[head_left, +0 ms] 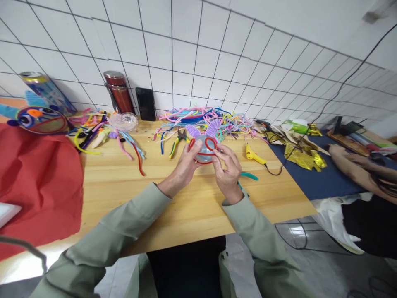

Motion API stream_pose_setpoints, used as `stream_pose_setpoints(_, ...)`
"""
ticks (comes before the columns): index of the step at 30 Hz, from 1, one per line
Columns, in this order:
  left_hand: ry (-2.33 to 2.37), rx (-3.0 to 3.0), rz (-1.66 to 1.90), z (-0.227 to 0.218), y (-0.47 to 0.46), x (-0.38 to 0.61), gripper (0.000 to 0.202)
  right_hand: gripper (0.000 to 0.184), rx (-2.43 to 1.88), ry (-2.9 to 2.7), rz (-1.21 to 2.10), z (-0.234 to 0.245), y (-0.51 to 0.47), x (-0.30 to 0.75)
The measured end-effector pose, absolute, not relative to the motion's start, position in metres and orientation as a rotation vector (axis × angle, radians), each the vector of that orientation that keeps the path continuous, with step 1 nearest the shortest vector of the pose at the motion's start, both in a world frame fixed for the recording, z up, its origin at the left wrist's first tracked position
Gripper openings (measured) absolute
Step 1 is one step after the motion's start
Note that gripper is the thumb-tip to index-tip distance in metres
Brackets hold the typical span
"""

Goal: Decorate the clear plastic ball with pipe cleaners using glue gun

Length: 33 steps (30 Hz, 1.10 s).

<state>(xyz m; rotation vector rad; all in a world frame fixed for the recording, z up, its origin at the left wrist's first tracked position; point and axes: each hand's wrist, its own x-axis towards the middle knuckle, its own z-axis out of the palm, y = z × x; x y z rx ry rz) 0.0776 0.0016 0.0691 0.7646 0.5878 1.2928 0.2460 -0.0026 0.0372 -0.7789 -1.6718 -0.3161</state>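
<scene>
My left hand (187,162) is closed around the left side of a clear round plastic cup (203,158), its thumb on the near face. Red pipe cleaner (211,144) is bent into loops on the cup and runs around its rim. Two purple ribbed pipe-cleaner ears (213,127) stick up behind it. My right hand (228,167) pinches the right-hand red loop at the cup's edge between thumb and fingers. Both hands are raised over the wooden table (186,215).
Behind the hands lie pliers (176,145) and a heap of coloured pipe cleaners (198,116). A yellow glue gun (254,155) with a cord sits right. A phone (145,104), red flask (119,93) and can (46,93) stand by the wall. Another person's arm (356,165) rests far right.
</scene>
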Motion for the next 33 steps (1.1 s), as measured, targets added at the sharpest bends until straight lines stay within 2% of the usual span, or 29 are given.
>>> stream_pose_setpoints(6, 0.570, 0.744, 1.306, 0.0717, 0.0037, 0.0738, 0.067, 0.033, -0.750, -1.704, -0.331, 0.0359, -0.0055, 0.2434)
stream_pose_setpoints(14, 0.558, 0.722, 1.287, 0.0735, 0.0038, 0.0754, 0.068, 0.028, -0.806, -1.739, -0.317, 0.0331, -0.0054, 0.2463)
stream_pose_setpoints(25, 0.605, 0.695, 1.296, 0.0749, 0.0041, 0.0757, 0.072, 0.038, -0.732, -1.717, -0.364, 0.0380, -0.0071, 0.2406)
stream_pose_setpoints(33, 0.599, 0.687, 1.310, 0.0749, 0.0046, 0.0753, 0.068, 0.035, -0.756, -1.736, -0.379, 0.0362, -0.0069, 0.2414)
